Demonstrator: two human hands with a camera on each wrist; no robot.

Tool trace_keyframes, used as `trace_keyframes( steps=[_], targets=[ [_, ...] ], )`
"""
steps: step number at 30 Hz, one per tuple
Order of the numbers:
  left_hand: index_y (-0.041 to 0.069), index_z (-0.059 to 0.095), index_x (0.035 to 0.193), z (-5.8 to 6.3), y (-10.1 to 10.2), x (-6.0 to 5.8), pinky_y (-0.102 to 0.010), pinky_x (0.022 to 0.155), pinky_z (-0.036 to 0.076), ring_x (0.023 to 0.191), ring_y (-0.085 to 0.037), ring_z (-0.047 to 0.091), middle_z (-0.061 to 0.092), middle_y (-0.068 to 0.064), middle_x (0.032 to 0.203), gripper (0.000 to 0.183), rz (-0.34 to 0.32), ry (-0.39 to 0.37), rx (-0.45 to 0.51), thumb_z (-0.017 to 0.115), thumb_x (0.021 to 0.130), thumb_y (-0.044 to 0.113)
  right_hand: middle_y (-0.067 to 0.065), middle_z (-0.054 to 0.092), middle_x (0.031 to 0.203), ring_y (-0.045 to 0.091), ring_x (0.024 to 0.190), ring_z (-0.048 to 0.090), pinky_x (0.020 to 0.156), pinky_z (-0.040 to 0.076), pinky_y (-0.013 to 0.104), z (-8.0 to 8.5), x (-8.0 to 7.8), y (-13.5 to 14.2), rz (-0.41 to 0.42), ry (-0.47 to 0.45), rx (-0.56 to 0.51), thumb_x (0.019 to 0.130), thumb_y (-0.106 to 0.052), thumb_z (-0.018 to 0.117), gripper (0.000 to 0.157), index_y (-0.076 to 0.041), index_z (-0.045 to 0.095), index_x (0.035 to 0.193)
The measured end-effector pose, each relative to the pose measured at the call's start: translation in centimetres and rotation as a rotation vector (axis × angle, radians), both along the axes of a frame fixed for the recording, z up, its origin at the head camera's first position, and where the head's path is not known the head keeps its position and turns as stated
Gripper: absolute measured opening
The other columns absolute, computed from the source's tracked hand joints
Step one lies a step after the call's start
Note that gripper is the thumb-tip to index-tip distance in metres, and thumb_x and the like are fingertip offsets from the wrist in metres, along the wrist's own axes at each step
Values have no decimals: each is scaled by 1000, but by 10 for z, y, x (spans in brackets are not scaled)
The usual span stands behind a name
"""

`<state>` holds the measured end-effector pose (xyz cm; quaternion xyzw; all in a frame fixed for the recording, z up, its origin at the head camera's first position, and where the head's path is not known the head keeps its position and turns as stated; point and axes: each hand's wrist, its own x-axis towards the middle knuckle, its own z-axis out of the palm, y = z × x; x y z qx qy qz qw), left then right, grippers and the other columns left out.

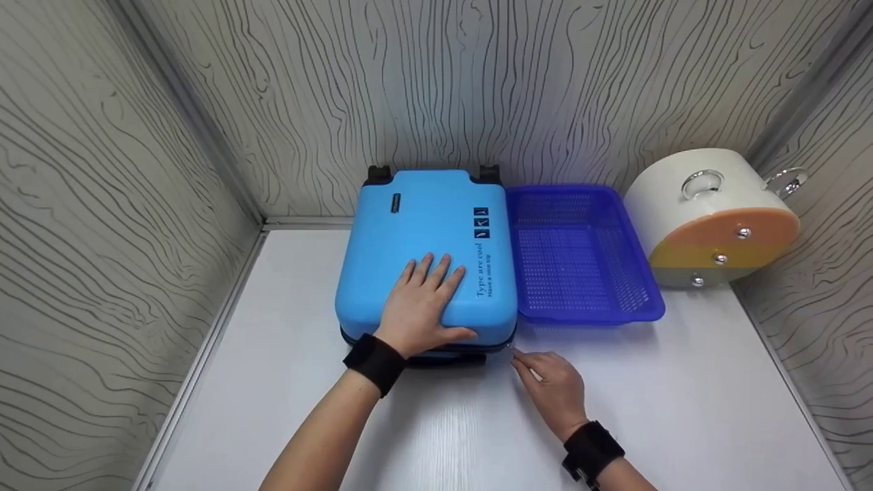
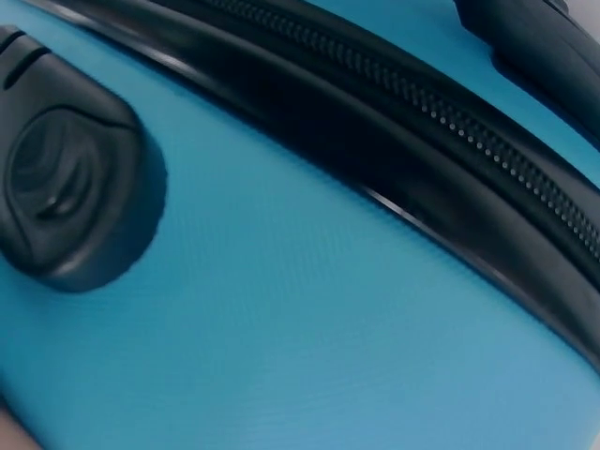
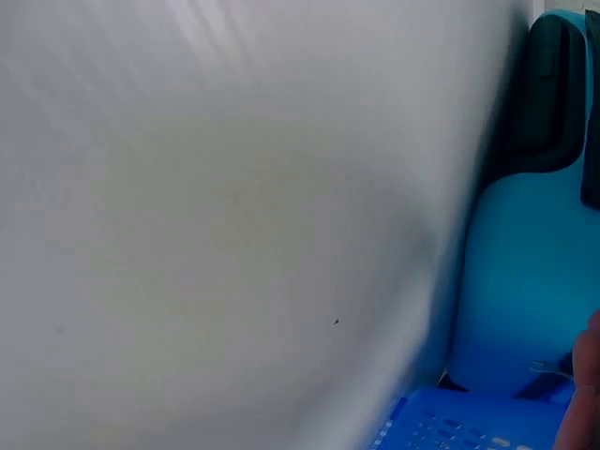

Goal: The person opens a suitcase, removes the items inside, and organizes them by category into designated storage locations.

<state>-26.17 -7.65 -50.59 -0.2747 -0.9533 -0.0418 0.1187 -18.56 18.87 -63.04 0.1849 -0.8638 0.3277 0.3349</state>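
At the head view's centre, the left hand (image 1: 417, 315) hides part of the case (image 1: 430, 228); lower right, the zip pull (image 1: 510, 347) the right hand (image 1: 554, 387) pinches is too small to make out.

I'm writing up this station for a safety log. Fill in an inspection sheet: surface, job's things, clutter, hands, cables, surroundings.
Surface: white table
Job's things: blue suitcase lying flat, wheels at the far end
Clutter: blue basket and rounded white box with three-coloured front, right of the suitcase
Hands: left hand spread on the suitcase; right hand pinching what looks like the zipper pull at its near right corner
Cables: nothing seen
Surroundings: patterned walls on three sides
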Motion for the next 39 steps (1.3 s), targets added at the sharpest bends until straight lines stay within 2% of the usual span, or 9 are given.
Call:
trace_keyframes(
  steps=[9, 16, 25, 30, 35, 39],
  targets=[
    [24, 29, 163, 0, 0, 0, -53, 123, 14, 154, -33, 19, 27, -7, 167, 114, 6, -12, -13, 53, 75, 92, -9, 77, 90, 6, 78, 68, 68, 55, 26, 4, 6, -20, 103, -32, 64, 75, -8, 91, 25, -13, 83, 98],
    [24, 30, 163, 0, 0, 0, -54, 123, 15, 154, -34, 20, 28, -7, 167, 114, 3, 0, 10, 55, 74, 92, -7, 78, 94, 10, 80, 70, 68, 56, 29, 11, 6, -48, 158, -90, 133, 80, -13, 87, 27, -12, 82, 107],
    [24, 27, 164, 3, -7, 1, -53, 123, 13, 155, -33, 17, 26, -7, 167, 111, -34, -19, 0, 55, 79, 89, -7, 78, 96, 12, 82, 71, 69, 57, 32, 15, 5, -61, 126, -102, 190, 84, -16, 85, 28, -17, 81, 112],
    [23, 26, 164, 5, -32, 2, -48, 124, 14, 155, -30, 17, 23, -4, 168, 106, -55, -35, -15, 55, 83, 84, -7, 78, 98, 11, 82, 71, 69, 57, 30, 15, 5, -55, 133, -116, 197, 87, -20, 83, 26, -17, 81, 113],
    [23, 25, 164, 7, -69, -1, -47, 124, 14, 155, -30, 16, 22, -4, 169, 106, -43, -43, -23, 55, 83, 85, -6, 78, 97, 10, 81, 71, 68, 57, 29, 13, 5, -52, 144, -94, 179, 87, -17, 83, 26, -15, 81, 112],
    [22, 24, 164, 7, -97, -2, -45, 124, 13, 155, -30, 16, 21, -4, 169, 106, -60, -64, -15, 58, 83, 82, -4, 77, 99, 11, 82, 70, 69, 57, 29, 11, 7, -52, 165, -105, 153, 87, -12, 82, 28, -13, 79, 114]
  ],
)
